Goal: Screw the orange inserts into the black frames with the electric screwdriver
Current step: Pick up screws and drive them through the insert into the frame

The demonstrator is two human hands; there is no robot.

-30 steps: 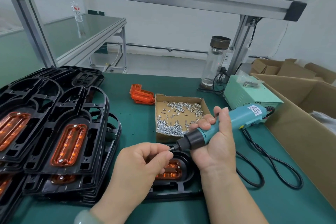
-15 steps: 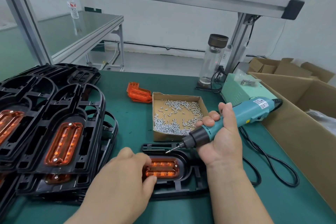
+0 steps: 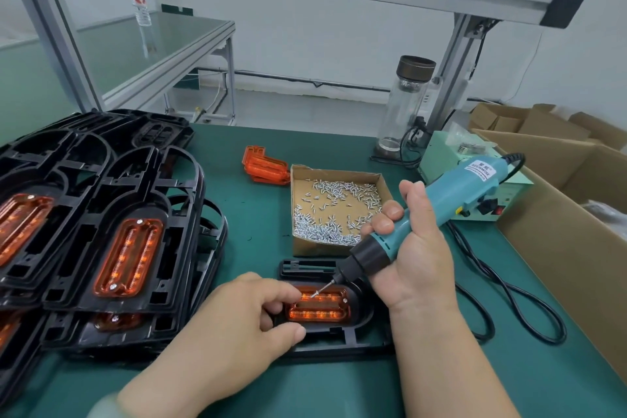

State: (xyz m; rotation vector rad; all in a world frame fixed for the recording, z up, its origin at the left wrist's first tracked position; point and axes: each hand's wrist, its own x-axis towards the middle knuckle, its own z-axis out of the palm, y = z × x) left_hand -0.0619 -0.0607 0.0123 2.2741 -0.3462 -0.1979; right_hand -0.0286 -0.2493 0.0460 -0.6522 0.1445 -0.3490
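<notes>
A black frame point(image 3: 353, 339) lies on the green mat near the front, with an orange insert point(image 3: 320, 309) seated in it. My left hand point(image 3: 234, 326) rests on the frame's left end, fingers and thumb curled round the insert's left edge. My right hand point(image 3: 410, 248) grips the teal electric screwdriver point(image 3: 451, 204), tilted down to the left. A screw sits on its bit tip point(image 3: 319, 292), just above the insert's upper left part. A screw head point(image 3: 345, 300) shows at the insert's right end.
Stacked black frames with orange inserts point(image 3: 112, 241) fill the left side. An open cardboard tray of screws point(image 3: 334, 210) stands behind the frame, loose orange inserts point(image 3: 264, 166) beyond it. A green power unit point(image 3: 475, 180), glass bottle point(image 3: 405, 105), black cable point(image 3: 509, 309) and cardboard boxes point(image 3: 570, 231) are at right.
My left hand left the bit tip and settled on the frame's left end. The screwdriver has swung down, bringing its tip with the screw close over the insert.
</notes>
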